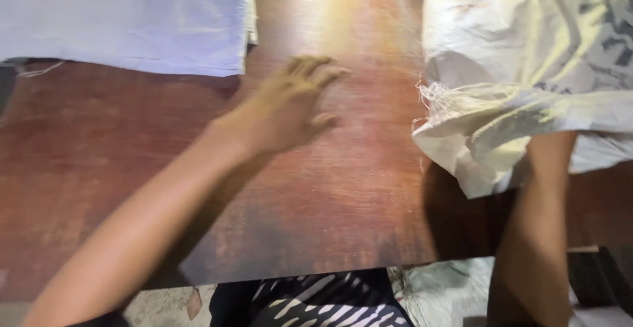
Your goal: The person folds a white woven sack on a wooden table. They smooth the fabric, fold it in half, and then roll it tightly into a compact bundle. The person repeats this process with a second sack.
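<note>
From the head camera, the person's left hand (290,106) reaches out over the reddish-brown wooden bench (330,195), fingers spread and palm down, gripping nothing; it hovers over or lightly rests on bare wood between the two cloths, though motion blur makes contact hard to judge. The right hand is hidden: the right forearm (537,235) rises from the near edge and disappears under a white woven sack (521,70) at the right side of the bench, so whether that hand is open or closed cannot be told; the sack bulges and lifts there, probably because the arm props it from below. The sack's frayed edge (432,96) hangs loose toward the middle of the bench. At the far left a pale folded cloth (132,17) lies flat, well apart from the sack; below the near edge shows black-and-white striped clothing (316,304).
</note>
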